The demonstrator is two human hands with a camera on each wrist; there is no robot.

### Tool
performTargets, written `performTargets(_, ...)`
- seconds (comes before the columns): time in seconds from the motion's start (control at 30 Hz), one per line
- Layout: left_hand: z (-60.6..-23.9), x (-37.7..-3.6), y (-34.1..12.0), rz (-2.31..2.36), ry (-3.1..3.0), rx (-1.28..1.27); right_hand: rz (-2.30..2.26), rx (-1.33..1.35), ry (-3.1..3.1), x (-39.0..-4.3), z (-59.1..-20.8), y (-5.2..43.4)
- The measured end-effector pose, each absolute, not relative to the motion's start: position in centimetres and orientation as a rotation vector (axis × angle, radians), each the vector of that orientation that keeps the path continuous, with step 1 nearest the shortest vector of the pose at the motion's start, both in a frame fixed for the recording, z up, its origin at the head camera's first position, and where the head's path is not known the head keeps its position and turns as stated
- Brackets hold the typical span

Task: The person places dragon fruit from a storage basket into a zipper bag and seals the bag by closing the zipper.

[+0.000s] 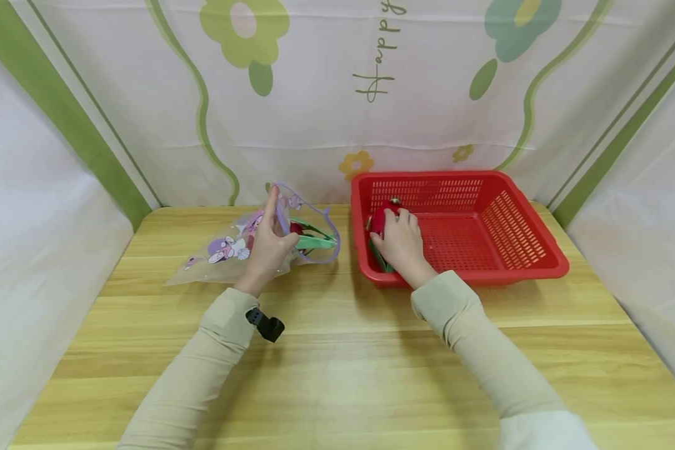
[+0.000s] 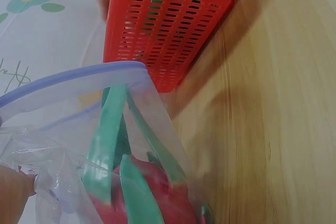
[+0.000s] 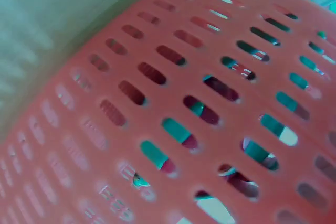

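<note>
A pale wooden bench point(image 1: 337, 375) with a striped grain carries two containers, near each other. On its left side lies a clear, crinkly plastic zip bag point(image 1: 242, 247) printed with cartoon figures and edged with a lilac closure strip; its mouth is held open toward the basket. Inside it sits a red toy dragon fruit with long, flat green leaf-scales point(image 2: 142, 192), smooth and glossy in the left wrist view. The left hand point(image 1: 267, 247) holds the bag at its mouth, fingers point(image 1: 271, 203) raised along the lilac rim and pinching it with the thumb.

On the right stands a rectangular red plastic basket point(image 1: 517, 250), its walls and floor pierced by rows of slots. In its near left corner lies a second red dragon fruit toy with green scales point(image 1: 380, 219). The right hand point(image 1: 402, 240) lies over it, fingers curled around the red body. The right wrist view, blurred, shows only the slotted red wall with green and red patches behind the holes.

Both sleeves are beige fabric. A flowered cloth backdrop point(image 1: 337, 94) hangs behind the bench.
</note>
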State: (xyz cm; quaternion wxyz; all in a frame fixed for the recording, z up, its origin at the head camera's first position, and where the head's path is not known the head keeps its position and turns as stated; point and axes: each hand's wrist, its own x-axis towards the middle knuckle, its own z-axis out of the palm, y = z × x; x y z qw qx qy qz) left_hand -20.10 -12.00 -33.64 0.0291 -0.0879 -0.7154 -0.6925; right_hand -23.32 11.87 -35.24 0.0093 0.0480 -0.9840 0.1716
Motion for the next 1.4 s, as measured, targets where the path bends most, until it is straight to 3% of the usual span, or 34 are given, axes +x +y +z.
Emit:
performTargets(0.57, -33.6, -20.0, -12.1, -2.169, -2.171, -0.258, 0.549, 0.066, -3.331, -23.7, -34.7, 12.9)
performTargets(1.4, -33.7, -19.8, -12.2, -2.166, -2.193, -0.233, 0.807, 0.199, -3.294, -24.3, -35.8, 14.9)
